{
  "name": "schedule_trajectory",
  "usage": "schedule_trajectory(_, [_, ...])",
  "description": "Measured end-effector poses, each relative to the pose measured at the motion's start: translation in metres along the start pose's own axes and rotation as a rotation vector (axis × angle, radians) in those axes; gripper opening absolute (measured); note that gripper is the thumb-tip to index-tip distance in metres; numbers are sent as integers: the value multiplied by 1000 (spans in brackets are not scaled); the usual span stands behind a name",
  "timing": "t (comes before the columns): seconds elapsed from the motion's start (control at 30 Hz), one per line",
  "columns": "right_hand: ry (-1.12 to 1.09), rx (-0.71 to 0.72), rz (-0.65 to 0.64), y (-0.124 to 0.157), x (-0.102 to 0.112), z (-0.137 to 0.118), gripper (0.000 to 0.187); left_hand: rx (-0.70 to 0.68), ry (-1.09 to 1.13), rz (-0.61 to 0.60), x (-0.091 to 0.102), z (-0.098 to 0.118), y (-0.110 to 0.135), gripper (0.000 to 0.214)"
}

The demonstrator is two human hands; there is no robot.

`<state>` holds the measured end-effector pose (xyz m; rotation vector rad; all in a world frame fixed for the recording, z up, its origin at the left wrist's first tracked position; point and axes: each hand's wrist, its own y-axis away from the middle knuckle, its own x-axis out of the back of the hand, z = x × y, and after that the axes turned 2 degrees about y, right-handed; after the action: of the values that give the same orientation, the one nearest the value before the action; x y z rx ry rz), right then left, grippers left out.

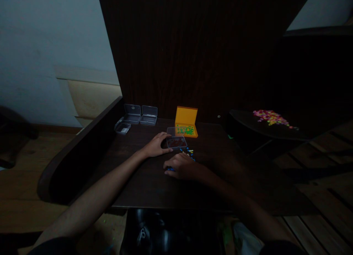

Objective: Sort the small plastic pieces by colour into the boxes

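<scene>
Left hand wide at the clear box; it's crosswise beyond your right hand, curled over blue pieces; grip unclear.

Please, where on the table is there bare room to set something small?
The table looks bare to the right of the orange box and loose pieces, though shadow may hide small things. Another bare patch lies between the right hand and the table's front edge. Crowded: around the clear box, with the left hand, loose pieces and orange box close by.

Right grip seemingly hides some blue pieces.
</scene>
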<state>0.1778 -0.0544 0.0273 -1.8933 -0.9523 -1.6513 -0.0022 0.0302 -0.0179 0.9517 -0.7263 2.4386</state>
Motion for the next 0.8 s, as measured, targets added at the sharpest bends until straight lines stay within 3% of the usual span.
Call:
schedule_trajectory(0.27, [4, -4, 19, 0, -5, 2, 21, -3, -9, 0, 1, 3, 0, 60])
schedule_trajectory(0.57, [-22, -32, -52, -3, 0, 0, 21, -4, -9, -6, 1, 1, 0, 60])
schedule_trajectory(0.8, [-105, -43, -15, -6, -4, 1, 19, -8, -3, 2, 0, 0, 0, 60])
